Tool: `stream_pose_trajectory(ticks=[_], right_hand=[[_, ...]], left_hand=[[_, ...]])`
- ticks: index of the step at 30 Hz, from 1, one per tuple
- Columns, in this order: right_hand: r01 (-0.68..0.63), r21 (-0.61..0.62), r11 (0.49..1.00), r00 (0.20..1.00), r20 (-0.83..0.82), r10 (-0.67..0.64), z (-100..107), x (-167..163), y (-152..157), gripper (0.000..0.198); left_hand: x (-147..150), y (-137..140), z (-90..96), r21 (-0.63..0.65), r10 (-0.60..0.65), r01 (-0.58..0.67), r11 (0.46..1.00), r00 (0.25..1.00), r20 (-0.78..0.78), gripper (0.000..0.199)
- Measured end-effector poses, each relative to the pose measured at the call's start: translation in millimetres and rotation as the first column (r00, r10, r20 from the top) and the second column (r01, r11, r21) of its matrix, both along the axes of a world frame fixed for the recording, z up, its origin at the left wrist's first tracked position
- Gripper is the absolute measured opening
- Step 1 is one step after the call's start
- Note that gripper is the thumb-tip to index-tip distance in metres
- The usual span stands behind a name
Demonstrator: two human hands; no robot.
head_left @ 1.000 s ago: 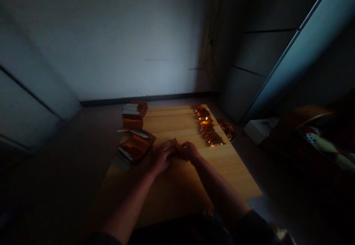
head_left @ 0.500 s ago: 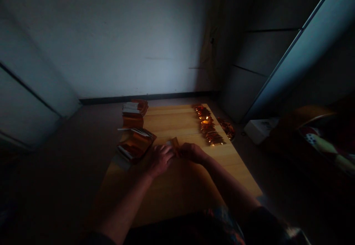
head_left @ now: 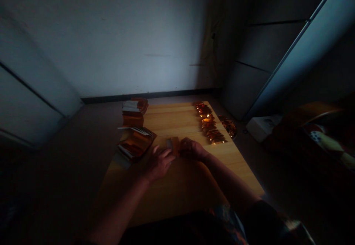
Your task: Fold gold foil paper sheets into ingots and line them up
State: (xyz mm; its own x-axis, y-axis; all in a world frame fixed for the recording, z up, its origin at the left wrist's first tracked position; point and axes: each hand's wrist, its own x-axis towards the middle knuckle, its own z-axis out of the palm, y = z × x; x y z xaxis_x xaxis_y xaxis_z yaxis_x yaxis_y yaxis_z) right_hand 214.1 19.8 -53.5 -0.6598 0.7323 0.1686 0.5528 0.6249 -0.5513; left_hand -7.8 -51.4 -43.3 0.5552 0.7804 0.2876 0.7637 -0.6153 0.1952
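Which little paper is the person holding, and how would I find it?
Start at the wooden table in the dim room and look where the two hands meet near its middle. The small gold paper sits between the left hand and right hand. Unlike the shiny folded pieces lined up on the right and the paper stacks on the left, it lies alone, touched by fingers.

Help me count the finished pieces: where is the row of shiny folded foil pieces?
In the head view, the row of foil pieces runs along the wooden table's far right edge, beyond the right hand.
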Motion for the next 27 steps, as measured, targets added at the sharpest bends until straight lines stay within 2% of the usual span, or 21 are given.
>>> stream_pose_trajectory(ticks=[6,10,18,27], right_hand=[[0.012,-0.02,1.0,1.0,0.028,-0.011,-5,-3,5,0.014],[-0.017,0.018,1.0,0.997,0.082,0.016,-7,-7,9,0.012],[0.025,0.02,0.999,0.973,0.23,-0.029,11,-15,4,0.015],[0.062,0.059,0.996,0.924,0.374,-0.08,19,-21,-1,0.021]], left_hand=[[4,-1,0.9,-0.046,0.013,-0.014,0.999,1.0,-0.013,0.041],[3,0,0.1,-0.063,0.009,-0.008,0.998,1.0,0.023,0.04],[0,-3,-11.9,-0.103,0.058,-0.054,0.993,0.997,0.043,0.045],[3,-7,-7.6,-0.114,0.076,-0.067,0.991,0.995,0.07,0.039]])
